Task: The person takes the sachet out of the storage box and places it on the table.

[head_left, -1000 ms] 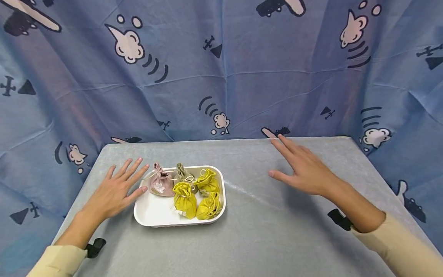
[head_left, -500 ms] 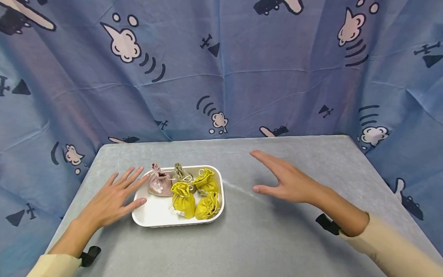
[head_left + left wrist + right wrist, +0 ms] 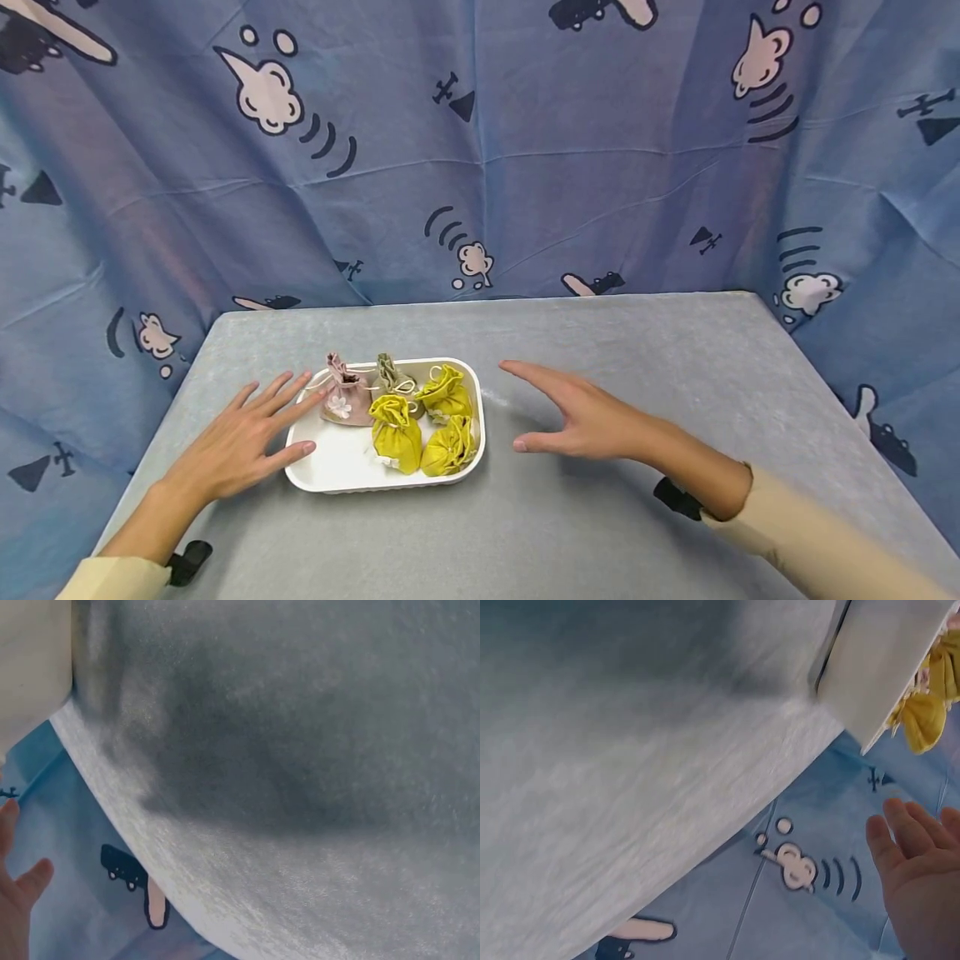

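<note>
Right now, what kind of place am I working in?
Probably a staged recording booth, not a lived-in room. A blue cartoon-print cloth backdrop hangs behind and around a table covered in grey fabric, and the only prop is a white tray of small drawstring pouches between both hands.

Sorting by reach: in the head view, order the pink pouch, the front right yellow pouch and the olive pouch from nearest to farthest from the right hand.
From the right hand:
1. Front right yellow pouch, tray's right side.
2. Olive pouch, back middle.
3. Pink pouch, back left.
</note>
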Available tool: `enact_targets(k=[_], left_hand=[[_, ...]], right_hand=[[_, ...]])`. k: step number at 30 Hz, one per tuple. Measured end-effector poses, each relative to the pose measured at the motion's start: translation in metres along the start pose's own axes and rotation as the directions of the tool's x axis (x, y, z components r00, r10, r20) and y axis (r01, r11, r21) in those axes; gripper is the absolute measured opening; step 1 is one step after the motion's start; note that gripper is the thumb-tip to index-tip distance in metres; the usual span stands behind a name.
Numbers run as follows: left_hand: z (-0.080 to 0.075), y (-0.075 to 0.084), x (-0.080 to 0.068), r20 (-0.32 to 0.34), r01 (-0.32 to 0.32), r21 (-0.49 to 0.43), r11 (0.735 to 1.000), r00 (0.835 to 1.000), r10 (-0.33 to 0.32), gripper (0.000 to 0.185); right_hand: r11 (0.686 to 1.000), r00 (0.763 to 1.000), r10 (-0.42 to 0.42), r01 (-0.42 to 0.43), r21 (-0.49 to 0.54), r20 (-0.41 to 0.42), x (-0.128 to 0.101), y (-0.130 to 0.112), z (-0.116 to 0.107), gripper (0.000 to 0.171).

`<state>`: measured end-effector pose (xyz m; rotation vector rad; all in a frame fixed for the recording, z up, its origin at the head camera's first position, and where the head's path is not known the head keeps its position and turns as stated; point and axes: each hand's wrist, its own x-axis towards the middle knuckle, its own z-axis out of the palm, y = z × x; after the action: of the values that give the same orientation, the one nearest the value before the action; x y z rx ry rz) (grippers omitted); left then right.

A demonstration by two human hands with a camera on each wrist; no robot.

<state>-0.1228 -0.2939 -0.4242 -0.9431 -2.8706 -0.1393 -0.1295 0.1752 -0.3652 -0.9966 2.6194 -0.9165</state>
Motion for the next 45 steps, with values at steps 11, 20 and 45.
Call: enact_targets(k=[11, 20, 45], left_hand=[[0.002, -0.002, 0.0, -0.004, -0.001, -0.022, 1.0, 1.0, 0.001, 0.074], [0.003, -0.001, 0.001, 0.021, 0.019, -0.038, 0.999, 1.0, -0.018, 0.073], [0.003, -0.003, 0.0, 0.011, 0.001, -0.034, 0.999, 1.0, 0.0, 0.072]], right_hand=[[0.994, 0.994, -0.089, 0.086, 0.061, 0.058, 0.012, -0.011, 0.025, 0.089], [0.991, 0.991, -0.113, 0.107, 0.085, 0.066, 0.022, -0.017, 0.039, 0.085], [0.985, 0.992, -0.116, 0.109, 0.135, 0.049, 0.041, -0.031, 0.059, 0.079]])
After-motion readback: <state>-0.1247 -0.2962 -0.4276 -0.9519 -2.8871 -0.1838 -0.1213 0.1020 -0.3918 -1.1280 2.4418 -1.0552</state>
